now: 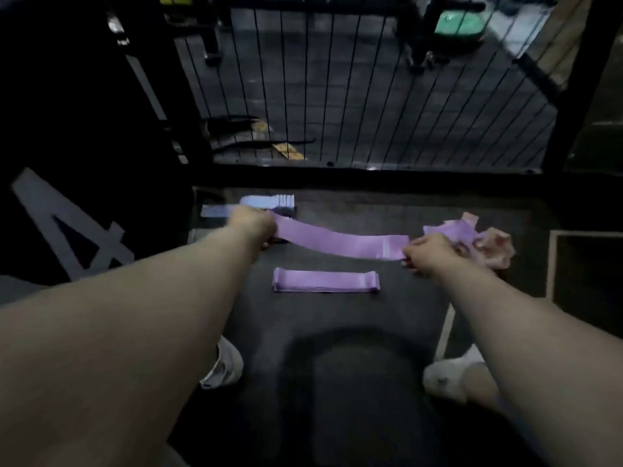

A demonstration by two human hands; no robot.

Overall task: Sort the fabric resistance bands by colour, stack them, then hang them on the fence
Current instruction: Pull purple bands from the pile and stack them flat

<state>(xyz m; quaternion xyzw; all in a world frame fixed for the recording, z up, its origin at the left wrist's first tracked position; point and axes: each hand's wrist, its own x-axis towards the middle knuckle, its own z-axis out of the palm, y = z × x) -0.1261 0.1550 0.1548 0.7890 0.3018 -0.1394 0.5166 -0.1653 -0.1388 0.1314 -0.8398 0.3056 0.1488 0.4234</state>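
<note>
Two stacks on floor | purple stack (326,281) nearest, flat | purple band (340,242) past it, left grip (253,220) & right grip (426,252) each pinching an end | prob. light, soft, sags mid, so hold by ends | blue stack (269,203) farther | fence (337,96) behind

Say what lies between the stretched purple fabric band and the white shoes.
Head view: a flat stack of purple fabric bands on the dark floor mat, clear of the stretched purple fabric band.
</note>
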